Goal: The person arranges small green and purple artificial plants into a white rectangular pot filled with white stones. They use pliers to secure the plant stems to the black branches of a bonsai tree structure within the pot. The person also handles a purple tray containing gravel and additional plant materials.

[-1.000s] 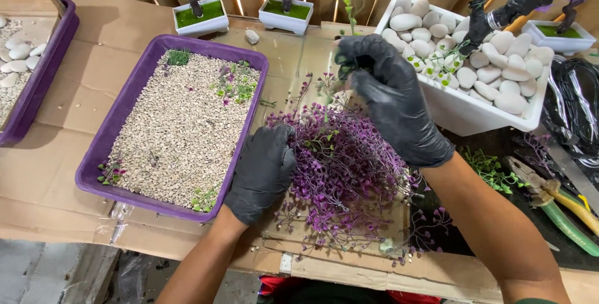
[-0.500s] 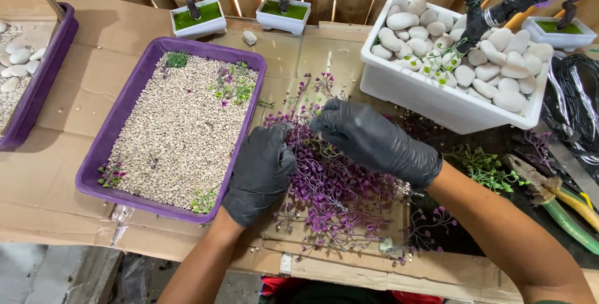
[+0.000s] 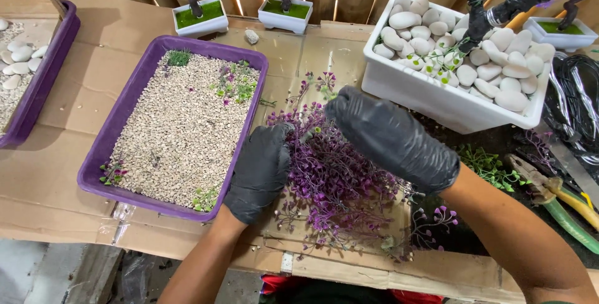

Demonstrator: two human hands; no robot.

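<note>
- Your left hand (image 3: 261, 170), in a black glove, rests palm down on the left edge of a heap of purple artificial sprigs (image 3: 340, 185), fingers curled into the foliage and gripping it.
- Your right hand (image 3: 390, 137), gloved the same way, hovers over the top of the heap with its fingers bent down toward the sprigs; you cannot tell from this angle whether they pinch a stem.
- The heap lies on flattened cardboard (image 3: 68, 154) between a purple tray of fine gravel (image 3: 175, 123) on the left and a white planter of smooth white stones (image 3: 458, 70) on the right.
- Green sprigs (image 3: 486, 164) lie just right of your right wrist, near pliers with yellow and green handles (image 3: 555, 192).
- Two small white pots with green tops (image 3: 243, 14) stand at the far edge.
</note>
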